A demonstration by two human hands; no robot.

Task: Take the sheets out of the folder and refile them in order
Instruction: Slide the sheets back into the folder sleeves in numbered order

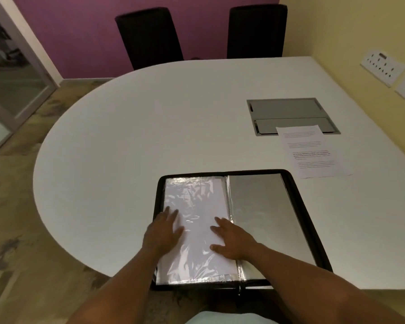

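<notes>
A black zip folder (299, 206) lies open at the table's near edge. Its left page is a clear plastic sleeve (197, 199) with a white sheet inside; the right side shows a grey, empty-looking sleeve (267, 218). My left hand (163, 232) lies flat on the left part of the plastic sleeve, fingers straight. My right hand (232, 239) rests flat on the same sleeve near the spine, fingers spread. A printed sheet (311, 152) lies loose on the table, beyond the folder to the right.
The white rounded table (150, 127) has a grey cable hatch (290, 113) set into it, partly under the loose sheet. Two black chairs (150, 36) stand at the far side. Wall sockets (384, 66) are on the right wall.
</notes>
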